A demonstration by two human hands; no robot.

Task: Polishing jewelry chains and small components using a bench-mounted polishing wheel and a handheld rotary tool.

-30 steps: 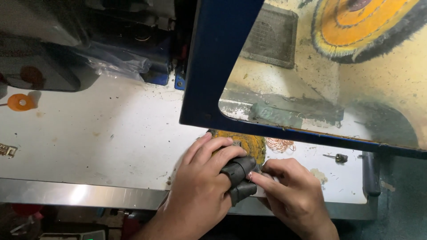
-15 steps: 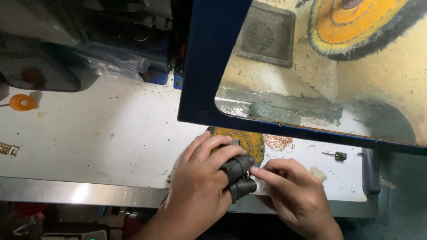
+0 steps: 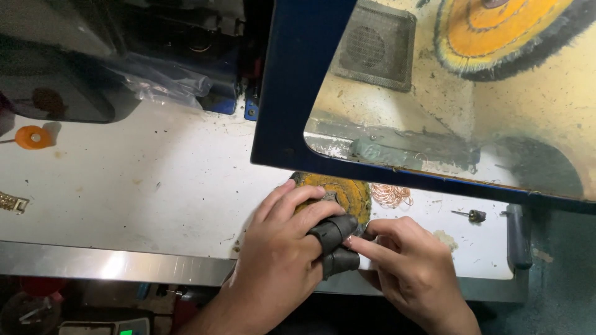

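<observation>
The white, scuffed surface (image 3: pixel 155 192) ends toward the person in a bare metal front edge. On it lie an orange ring (image 3: pixel 33 137) at the far left, a small gold-coloured chain piece (image 3: pixel 12 202) near that same edge, and crumpled clear plastic film (image 3: pixel 164 85) at the back. Further right sit a worn yellow buffing wheel (image 3: pixel 340 193), a tangle of copper wire (image 3: pixel 391 194) just beside it, and a small dark screw-like bit (image 3: pixel 473 215).

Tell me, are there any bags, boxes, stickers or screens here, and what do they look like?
Clear plastic bag: crumpled, at the back of the white table, by dark machine parts.
Small screen: at the bottom edge under the table, a dark device with a green glow, mostly cut off.
No labels or signs show clearly.
</observation>
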